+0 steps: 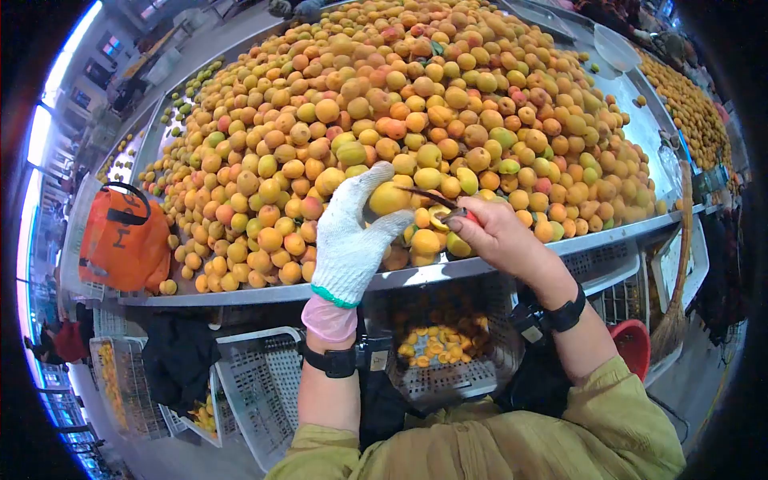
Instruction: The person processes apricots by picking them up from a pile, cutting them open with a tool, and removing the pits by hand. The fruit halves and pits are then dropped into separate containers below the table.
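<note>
My left hand (356, 228), in a white knitted glove with a green edge, grips a yellow apricot (388, 198) between thumb and fingers. In my bare right hand (492, 232) is a knife (428, 194), its dark narrow blade pointing left with the tip at the apricot. A cut yellow piece (439, 217) shows beside my right thumb; whether the hand holds it I cannot tell. Both hands are over the front edge of a large heap of apricots (320, 136) on a metal table (432, 274).
Below the table edge, a crate (448, 384) holds apricot pieces. White crates (260, 392) stand lower left. An orange bag (126, 240) hangs at the table's left; a broom (674, 320) and red bucket (630, 350) are at right. Parts of other people show at the far edge.
</note>
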A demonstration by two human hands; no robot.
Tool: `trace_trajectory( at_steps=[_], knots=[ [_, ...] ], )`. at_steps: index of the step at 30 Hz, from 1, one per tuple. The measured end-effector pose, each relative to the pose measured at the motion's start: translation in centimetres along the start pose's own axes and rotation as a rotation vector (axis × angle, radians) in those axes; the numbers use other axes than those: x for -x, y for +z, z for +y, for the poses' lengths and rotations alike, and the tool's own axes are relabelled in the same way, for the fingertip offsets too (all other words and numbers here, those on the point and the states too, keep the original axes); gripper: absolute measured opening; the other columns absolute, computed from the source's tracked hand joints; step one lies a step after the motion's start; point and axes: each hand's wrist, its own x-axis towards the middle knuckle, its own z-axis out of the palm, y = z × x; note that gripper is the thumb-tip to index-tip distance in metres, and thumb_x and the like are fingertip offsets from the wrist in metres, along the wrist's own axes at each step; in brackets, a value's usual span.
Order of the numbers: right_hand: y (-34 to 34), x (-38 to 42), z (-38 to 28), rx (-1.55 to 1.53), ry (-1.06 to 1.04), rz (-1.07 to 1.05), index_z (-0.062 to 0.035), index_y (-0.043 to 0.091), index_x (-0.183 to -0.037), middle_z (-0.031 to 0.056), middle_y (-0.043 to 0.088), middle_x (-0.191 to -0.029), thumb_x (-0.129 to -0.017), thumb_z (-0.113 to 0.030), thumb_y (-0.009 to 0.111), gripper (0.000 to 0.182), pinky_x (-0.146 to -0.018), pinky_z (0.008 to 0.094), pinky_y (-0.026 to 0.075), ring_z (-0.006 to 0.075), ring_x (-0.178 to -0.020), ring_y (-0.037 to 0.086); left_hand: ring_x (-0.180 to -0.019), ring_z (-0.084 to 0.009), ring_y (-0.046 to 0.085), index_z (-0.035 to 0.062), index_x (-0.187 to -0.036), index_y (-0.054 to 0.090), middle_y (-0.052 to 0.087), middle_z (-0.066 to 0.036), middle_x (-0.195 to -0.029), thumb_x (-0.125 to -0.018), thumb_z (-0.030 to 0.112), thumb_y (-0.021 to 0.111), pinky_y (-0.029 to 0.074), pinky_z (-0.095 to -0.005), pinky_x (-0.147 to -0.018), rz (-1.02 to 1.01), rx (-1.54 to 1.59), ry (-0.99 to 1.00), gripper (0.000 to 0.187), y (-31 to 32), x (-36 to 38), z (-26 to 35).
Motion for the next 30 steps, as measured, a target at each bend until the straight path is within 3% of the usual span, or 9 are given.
trace_trajectory(
  at_steps=[2,6,8,11,12,14,21,25,30],
  knots=[
    [-0.1,0.1,0.0,0.011,0.008,-0.016,-0.0023,0.052,-0.075,0.0121,0.049,-0.059,-0.093,-0.031,0.058,0.034,-0.052,0.0363,0.038,0.0248,-0.054,0.047,-0.111,-0.0182,0.056,-0.0019,-0.124,0.054,0.057,-0.010,-0.122,-0.072,-0.004,0.072,0.047,-0.0294,-0.095,-0.023,-0.247,0.138,0.055,-0.5,0.0,0.0],
    [-0.1,0.3,-0.1,0.064,-0.023,-0.015,-0.0024,0.052,-0.076,0.0135,0.050,-0.059,-0.093,-0.031,0.057,0.034,-0.052,0.0378,0.039,0.0274,-0.054,0.049,-0.109,-0.0191,0.057,-0.0017,-0.123,0.054,0.057,-0.010,-0.121,-0.070,-0.004,0.074,0.047,-0.0301,-0.095,-0.019,-0.206,0.179,0.056,-0.4,0.2,-0.7],
    [0.4,0.5,-0.4,0.023,0.015,-0.010,-0.0026,0.052,-0.077,0.0142,0.051,-0.060,-0.093,-0.033,0.057,0.034,-0.053,0.0389,0.040,0.0296,-0.055,0.051,-0.107,-0.0214,0.059,-0.0004,-0.120,0.058,0.060,-0.012,-0.116,-0.072,0.008,0.078,0.048,-0.0316,-0.093,0.078,0.008,0.027,0.053,0.4,0.3,-0.3],
    [1.2,0.6,-0.9,-0.016,0.046,0.007,-0.0030,0.052,-0.078,0.0157,0.053,-0.061,-0.093,-0.035,0.057,0.036,-0.054,0.0418,0.041,0.0340,-0.058,0.054,-0.106,-0.0228,0.059,-0.0026,-0.126,0.051,0.058,-0.013,-0.117,-0.079,0.004,0.072,0.049,-0.0335,-0.094,0.127,0.467,-0.056,0.053,1.9,0.8,0.8],
    [1.3,0.5,-1.0,-0.010,0.040,0.019,-0.0032,0.052,-0.079,0.0165,0.055,-0.062,-0.092,-0.037,0.057,0.037,-0.054,0.0435,0.042,0.0361,-0.060,0.056,-0.106,-0.0228,0.059,-0.0026,-0.126,0.051,0.058,-0.013,-0.117,-0.079,0.004,0.072,0.049,-0.0335,-0.094,0.122,0.464,-0.051,0.053,2.5,0.9,0.8],
    [1.6,0.5,-0.9,0.020,0.045,0.033,-0.0034,0.052,-0.080,0.0170,0.055,-0.062,-0.092,-0.039,0.057,0.037,-0.054,0.0447,0.042,0.0369,-0.061,0.057,-0.107,-0.0241,0.059,-0.0037,-0.132,0.042,0.056,-0.013,-0.119,-0.085,0.002,0.065,0.049,-0.0356,-0.094,0.122,1.031,-0.167,0.053,3.6,1.0,0.3],
    [1.5,0.7,-1.3,0.222,0.080,0.076,-0.0050,0.053,-0.087,0.0170,0.060,-0.066,-0.091,-0.040,0.057,0.035,-0.056,0.0469,0.046,0.0383,-0.065,0.061,-0.113,-0.0256,0.056,-0.0016,-0.131,0.040,0.055,-0.014,-0.120,-0.093,0.012,0.058,0.047,-0.0374,-0.098,0.062,0.995,-0.174,0.045,4.3,0.8,-0.8],
    [2.3,0.7,-1.1,0.234,0.104,0.099,-0.0057,0.053,-0.090,0.0167,0.061,-0.067,-0.091,-0.039,0.056,0.034,-0.056,0.0467,0.047,0.0387,-0.065,0.061,-0.115,-0.0247,0.055,0.0018,-0.126,0.046,0.055,-0.014,-0.123,-0.096,0.022,0.055,0.046,-0.0367,-0.099,0.031,1.214,-0.285,0.037,5.2,1.0,-1.1],
    [3.4,0.4,-1.2,0.208,0.107,0.148,-0.0047,0.053,-0.088,0.0185,0.062,-0.070,-0.092,-0.038,0.056,0.033,-0.058,0.0474,0.047,0.0392,-0.068,0.061,-0.113,-0.0236,0.055,0.0036,-0.126,0.050,0.056,-0.013,-0.124,-0.092,0.035,0.059,0.046,-0.0364,-0.097,0.114,1.442,-0.428,0.047,6.4,1.3,-0.5]
  ],
)
